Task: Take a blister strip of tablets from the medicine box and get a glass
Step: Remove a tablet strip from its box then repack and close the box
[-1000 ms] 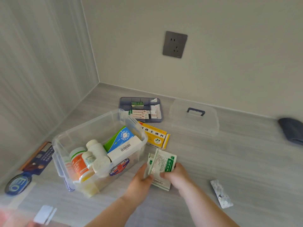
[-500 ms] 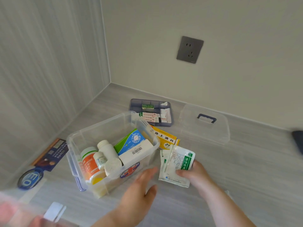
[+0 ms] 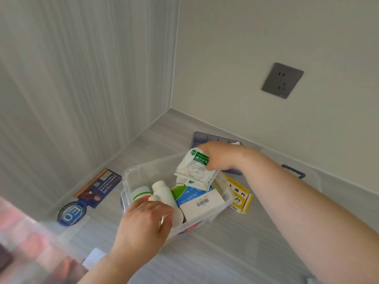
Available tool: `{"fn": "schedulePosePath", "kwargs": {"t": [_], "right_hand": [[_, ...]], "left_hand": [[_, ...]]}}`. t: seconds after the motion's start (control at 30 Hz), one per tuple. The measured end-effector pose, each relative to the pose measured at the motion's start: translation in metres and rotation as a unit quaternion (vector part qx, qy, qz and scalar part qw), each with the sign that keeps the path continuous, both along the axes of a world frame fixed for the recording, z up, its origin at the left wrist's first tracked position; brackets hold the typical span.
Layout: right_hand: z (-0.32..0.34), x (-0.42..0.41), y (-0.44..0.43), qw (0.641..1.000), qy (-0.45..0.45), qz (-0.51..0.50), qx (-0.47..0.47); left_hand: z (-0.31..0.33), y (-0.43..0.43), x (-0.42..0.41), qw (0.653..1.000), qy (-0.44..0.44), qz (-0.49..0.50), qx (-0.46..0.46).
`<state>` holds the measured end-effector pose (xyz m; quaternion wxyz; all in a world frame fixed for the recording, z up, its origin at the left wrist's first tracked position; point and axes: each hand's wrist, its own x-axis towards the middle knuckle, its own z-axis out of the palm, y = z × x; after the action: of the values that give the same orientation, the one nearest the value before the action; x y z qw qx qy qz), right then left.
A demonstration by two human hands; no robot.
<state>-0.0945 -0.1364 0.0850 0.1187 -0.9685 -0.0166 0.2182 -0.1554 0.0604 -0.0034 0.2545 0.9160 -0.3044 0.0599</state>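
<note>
The clear plastic medicine box [image 3: 131, 177] stands on the grey counter, holding white bottles [image 3: 162, 193], a blue-green carton [image 3: 190, 195] and a white carton with a barcode [image 3: 203, 203]. My right hand [image 3: 221, 156] is over the box's far side, shut on a bundle of white and green sachets [image 3: 194, 169]. My left hand [image 3: 145, 220] rests on the box's near rim, fingers curled over the bottles. No blister strip or glass is in view.
A yellow medicine carton [image 3: 240, 197] lies right of the box. The grey divider tray [image 3: 205, 137] and the clear lid with a blue handle [image 3: 295, 173] sit behind my right arm. A dark leaflet [image 3: 98, 187] and a round blue sticker [image 3: 71, 214] lie left. A wall socket [image 3: 282, 79] is above.
My right hand lifted the sachets from the counter to above the box. My left hand moved from the counter onto the box's near rim. The view swung left, and the blister strip left the frame.
</note>
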Motion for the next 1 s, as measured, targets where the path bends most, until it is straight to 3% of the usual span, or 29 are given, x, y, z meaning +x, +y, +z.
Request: {"fn": "schedulePosePath", "kwargs": {"t": [0.2, 0.37, 0.57, 0.77, 0.9, 1.0], "right_hand": [[-0.033, 0.046, 0.031, 0.954, 0.103, 0.118, -0.255], [-0.069, 0.054, 0.043, 0.919, 0.167, 0.182, -0.308], [-0.085, 0.049, 0.031, 0.94, 0.164, 0.186, -0.234], [-0.077, 0.042, 0.02, 0.973, 0.163, 0.125, -0.11], [-0.066, 0.03, 0.013, 0.99, 0.078, 0.096, -0.066], [-0.046, 0.015, -0.007, 0.997, -0.049, 0.03, 0.047]], "left_hand": [[0.0, 0.0, 0.002, 1.0, -0.009, 0.005, -0.01], [-0.004, 0.001, 0.004, 1.0, -0.005, 0.002, -0.027], [-0.008, 0.001, 0.007, 0.999, 0.021, -0.001, -0.03], [-0.007, 0.0, 0.006, 0.999, 0.019, 0.006, -0.035], [-0.006, -0.001, 0.005, 0.999, 0.003, 0.012, -0.035], [-0.005, -0.001, 0.004, 1.0, -0.009, 0.012, -0.027]]}}
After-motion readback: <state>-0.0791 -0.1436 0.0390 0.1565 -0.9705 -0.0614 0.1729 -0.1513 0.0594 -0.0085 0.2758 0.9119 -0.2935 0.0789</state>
